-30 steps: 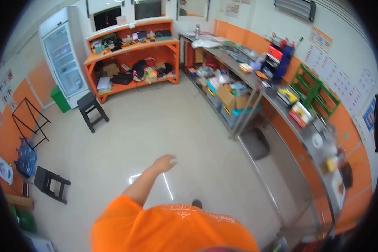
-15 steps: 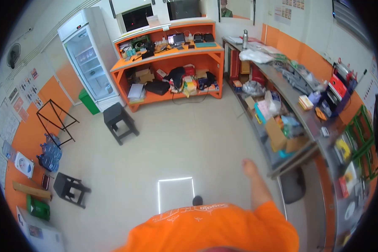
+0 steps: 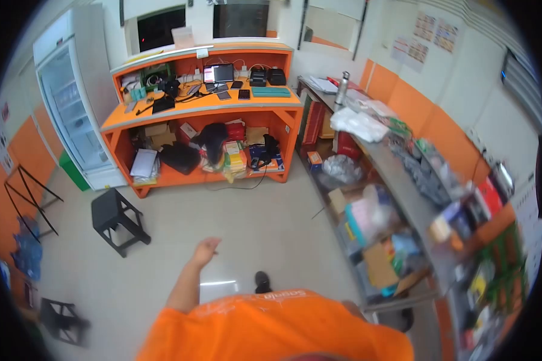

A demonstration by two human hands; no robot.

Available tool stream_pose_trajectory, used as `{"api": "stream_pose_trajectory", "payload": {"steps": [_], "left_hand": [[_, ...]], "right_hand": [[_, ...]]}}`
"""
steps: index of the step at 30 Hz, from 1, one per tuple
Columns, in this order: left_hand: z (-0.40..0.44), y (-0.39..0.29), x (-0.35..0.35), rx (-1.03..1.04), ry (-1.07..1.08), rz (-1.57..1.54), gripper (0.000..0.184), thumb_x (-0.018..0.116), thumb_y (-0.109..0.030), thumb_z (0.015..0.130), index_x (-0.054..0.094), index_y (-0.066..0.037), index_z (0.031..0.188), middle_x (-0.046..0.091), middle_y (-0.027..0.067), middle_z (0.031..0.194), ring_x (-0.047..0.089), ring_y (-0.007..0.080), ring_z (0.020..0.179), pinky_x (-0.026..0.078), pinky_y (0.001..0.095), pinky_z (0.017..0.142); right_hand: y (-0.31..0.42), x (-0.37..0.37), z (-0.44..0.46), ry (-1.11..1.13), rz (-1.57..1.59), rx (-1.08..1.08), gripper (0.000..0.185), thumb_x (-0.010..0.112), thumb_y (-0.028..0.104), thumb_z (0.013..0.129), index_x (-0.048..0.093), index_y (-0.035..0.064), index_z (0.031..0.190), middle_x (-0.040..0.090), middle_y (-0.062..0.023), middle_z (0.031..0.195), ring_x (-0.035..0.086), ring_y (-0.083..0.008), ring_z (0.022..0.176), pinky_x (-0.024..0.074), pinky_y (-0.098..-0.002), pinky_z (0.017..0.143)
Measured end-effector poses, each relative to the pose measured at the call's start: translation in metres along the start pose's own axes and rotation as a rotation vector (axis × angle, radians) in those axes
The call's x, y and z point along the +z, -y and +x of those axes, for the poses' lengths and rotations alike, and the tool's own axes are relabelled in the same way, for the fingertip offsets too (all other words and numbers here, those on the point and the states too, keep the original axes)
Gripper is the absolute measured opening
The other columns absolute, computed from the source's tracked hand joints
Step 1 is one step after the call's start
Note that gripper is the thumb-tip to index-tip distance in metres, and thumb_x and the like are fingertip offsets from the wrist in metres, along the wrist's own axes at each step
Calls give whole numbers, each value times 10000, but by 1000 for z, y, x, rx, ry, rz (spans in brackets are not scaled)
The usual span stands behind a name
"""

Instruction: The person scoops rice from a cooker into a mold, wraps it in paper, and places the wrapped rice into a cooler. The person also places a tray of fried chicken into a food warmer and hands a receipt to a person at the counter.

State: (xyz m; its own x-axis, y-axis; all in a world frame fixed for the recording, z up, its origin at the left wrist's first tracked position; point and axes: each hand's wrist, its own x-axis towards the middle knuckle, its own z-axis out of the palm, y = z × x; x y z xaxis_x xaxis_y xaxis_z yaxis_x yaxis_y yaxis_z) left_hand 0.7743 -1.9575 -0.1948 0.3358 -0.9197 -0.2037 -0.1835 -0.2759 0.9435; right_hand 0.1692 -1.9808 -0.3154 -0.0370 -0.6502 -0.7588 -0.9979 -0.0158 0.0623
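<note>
My left hand (image 3: 206, 251) swings forward over the tiled floor, in front of my orange shirt (image 3: 277, 328). Its fingers are loosely bent and a little apart, and I see nothing in them. My right hand is out of sight; only a sliver of the upper arm (image 3: 352, 308) shows beside the shirt. One dark shoe (image 3: 262, 281) shows ahead of the shirt. The black stool (image 3: 117, 218) stands on the floor beyond my left hand, well apart from it.
Ahead is an orange counter (image 3: 202, 114) with a laptop (image 3: 218, 74), phones and bags. A long metal table (image 3: 397, 180) with plastic bags and boxes runs along the right. At left are a glass-door fridge (image 3: 72, 99), a black metal frame (image 3: 33, 201) and a second stool (image 3: 62, 320).
The counter appears nearer and the view has shifted. My left hand has swung forward into sight. My right hand, in front before, has gone back out of view.
</note>
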Motion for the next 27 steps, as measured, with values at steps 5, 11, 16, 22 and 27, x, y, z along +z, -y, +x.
{"api": "stream_pose_trajectory", "payload": {"steps": [5,11,16,22,27], "left_hand": [[129,-68,6,-66,167,52,355,452,-42,847,491,-56,1199,578,98,1021,576,187,898,471,320,794],[231,-30,-94,-185,-223,-33,355,495,-109,815,504,-122,1169,530,54,1126,494,181,1074,422,369,831],[305,-47,-223,-337,-584,-338,284,492,-273,842,521,-170,1105,550,-1,1144,480,168,1103,363,444,859],[525,-124,-329,-99,-627,-344,369,493,-333,873,481,-149,1193,536,12,1183,465,178,1133,348,425,890],[703,-277,-327,95,-472,-316,349,520,-300,869,504,-117,1166,543,34,1143,480,147,1100,384,307,863]], "right_hand": [[33,-182,134,-366,-223,-63,258,495,161,829,646,69,1018,600,-158,1091,589,-295,993,475,-379,832],[185,-316,302,-425,-508,-454,219,484,174,832,644,55,921,628,-131,989,599,-301,932,473,-390,793],[434,-495,295,-104,604,-576,219,609,227,785,623,60,927,621,-141,956,565,-301,927,468,-384,777],[506,-589,317,-495,-140,-502,310,672,345,752,627,82,910,618,-124,895,563,-323,928,475,-423,758],[451,-608,428,-355,-155,-427,281,533,352,846,640,143,999,610,-181,895,587,-335,877,463,-428,782]]}}
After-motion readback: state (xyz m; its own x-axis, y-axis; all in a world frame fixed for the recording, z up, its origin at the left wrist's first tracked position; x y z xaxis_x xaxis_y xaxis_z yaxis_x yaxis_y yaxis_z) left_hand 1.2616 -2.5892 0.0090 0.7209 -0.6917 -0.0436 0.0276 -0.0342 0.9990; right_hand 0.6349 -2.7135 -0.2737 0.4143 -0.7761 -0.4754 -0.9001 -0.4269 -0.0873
